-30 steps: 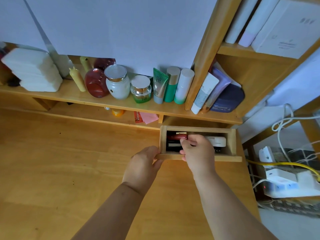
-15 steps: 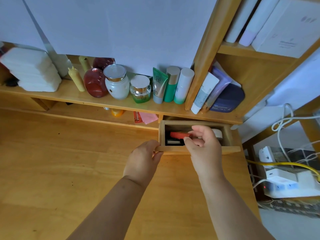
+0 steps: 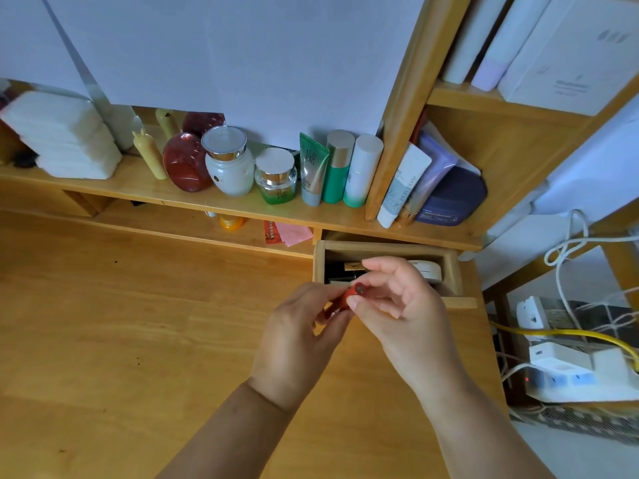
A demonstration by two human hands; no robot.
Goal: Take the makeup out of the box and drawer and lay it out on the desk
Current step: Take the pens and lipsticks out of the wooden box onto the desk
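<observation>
**One red lipstick out, the drawer not yet emptied**

Both hands meet on one small thing just in front of the open drawer (image 3: 387, 271). My right hand (image 3: 397, 299) pinches the near end of a red lipstick (image 3: 347, 297) between thumb and forefinger, its other fingers loosely curled; my left hand (image 3: 297, 330) has its fingertips closed on the far end, so the tube lies slanted between the two, above the tabletop (image 3: 138, 323) and not touching it. I judge that I hold it this way to pass it from right to left: the right hand sits nearer the drawer and can go back in, while the left has the bare wood on its side to set things down.

The drawer is pulled well out from under the shelf (image 3: 214, 205). Inside I can make out a dark tube with a gold band (image 3: 349, 266) and a flat white case (image 3: 428, 271) partly behind my right hand; what else lies there is in shadow. No makeup lies on the tabletop that I can see, so I reckon the job is near its start.

On the shelf stand jars, bottles and tubes in a row, beside a stack of white pads (image 3: 65, 136). I see no box plainly enough to name.
</observation>
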